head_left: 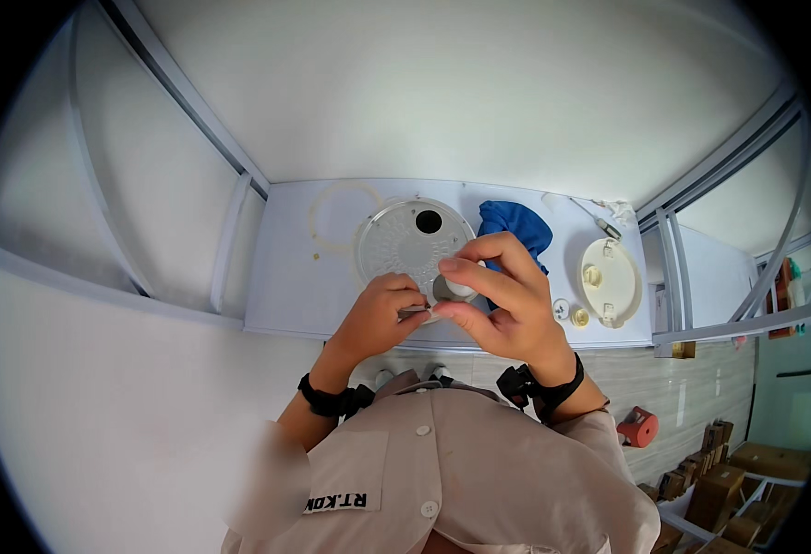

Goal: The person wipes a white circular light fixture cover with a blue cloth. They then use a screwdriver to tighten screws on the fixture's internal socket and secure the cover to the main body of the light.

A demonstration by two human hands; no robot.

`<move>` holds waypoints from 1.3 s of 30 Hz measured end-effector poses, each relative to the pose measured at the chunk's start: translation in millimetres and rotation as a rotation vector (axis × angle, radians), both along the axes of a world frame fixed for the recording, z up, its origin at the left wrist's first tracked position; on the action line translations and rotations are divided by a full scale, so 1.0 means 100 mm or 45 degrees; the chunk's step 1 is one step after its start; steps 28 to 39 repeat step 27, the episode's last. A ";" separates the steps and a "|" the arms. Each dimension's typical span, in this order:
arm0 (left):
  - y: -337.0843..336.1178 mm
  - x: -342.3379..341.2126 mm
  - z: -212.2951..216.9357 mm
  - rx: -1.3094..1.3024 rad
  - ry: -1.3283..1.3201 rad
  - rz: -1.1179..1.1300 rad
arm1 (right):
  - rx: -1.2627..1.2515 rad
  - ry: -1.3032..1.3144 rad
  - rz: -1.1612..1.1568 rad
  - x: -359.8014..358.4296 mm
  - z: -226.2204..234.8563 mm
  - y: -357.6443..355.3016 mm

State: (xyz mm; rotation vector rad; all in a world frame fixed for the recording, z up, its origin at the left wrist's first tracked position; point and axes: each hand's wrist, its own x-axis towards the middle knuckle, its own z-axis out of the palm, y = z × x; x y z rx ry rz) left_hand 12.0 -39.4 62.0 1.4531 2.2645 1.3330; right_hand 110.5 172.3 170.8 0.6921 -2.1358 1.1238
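My right hand (512,300) grips a small round part (459,286) with a grey face and a white side between thumb and fingers. It is held up over the near edge of a round silver metal plate (396,242), which has a dark round hole (429,222) toward its far side. Beside the part, my left hand (378,319) is closed in a pinch, its fingertips close to the part's left edge. Whatever sits in that pinch is too small to make out. A blue cloth (516,229) lies crumpled just beyond my right hand.
Right on the white table (285,286) lies a cream oval cover (609,282), with a small cream ring part (579,317) and a small white disc (561,307) beside it. A screwdriver-like tool (598,220) lies behind. At left is a thin cream ring (313,217). Metal frame posts (232,245) flank the table.
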 end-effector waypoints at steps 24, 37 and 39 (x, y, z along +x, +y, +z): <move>-0.01 0.02 -0.03 0.025 -0.034 0.109 | -0.039 0.165 -0.218 -0.05 -0.16 -0.14; -0.01 0.02 0.00 0.005 -0.058 0.108 | -0.085 0.151 -0.122 -0.06 -0.18 -0.14; -0.01 0.02 0.00 0.005 -0.058 0.108 | -0.085 0.151 -0.122 -0.06 -0.18 -0.14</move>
